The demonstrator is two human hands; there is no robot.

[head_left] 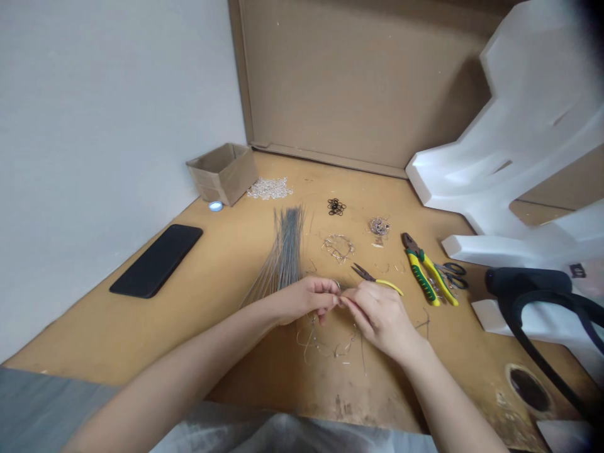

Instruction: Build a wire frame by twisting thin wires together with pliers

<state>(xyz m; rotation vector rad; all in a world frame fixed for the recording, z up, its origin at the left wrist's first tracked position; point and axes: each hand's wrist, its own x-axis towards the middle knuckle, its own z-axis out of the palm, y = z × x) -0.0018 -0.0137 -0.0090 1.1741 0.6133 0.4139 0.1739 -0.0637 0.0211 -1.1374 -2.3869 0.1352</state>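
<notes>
My left hand point(317, 299) and my right hand point(381, 313) meet at the middle of the table, fingertips pinched close together. Between them they hold a thin wire loop with small beads point(336, 353), which hangs below the fingers; the exact spot they grip is hidden. Just beyond my right hand lie small long-nose pliers point(364, 273) with yellow handles, partly covered by that hand. A bundle of straight thin grey wires point(289, 242) lies behind my left hand. Farther back rests another beaded wire loop point(338, 249).
A cardboard box point(231, 176) stands at the back left beside clear beads point(270, 188). A black phone point(158, 259) lies left. Black rings point(336, 206), coiled wire point(379, 226), green-yellow pliers point(428, 270) and scissors point(453, 274) lie toward the right. White foam point(453, 170) borders the right side.
</notes>
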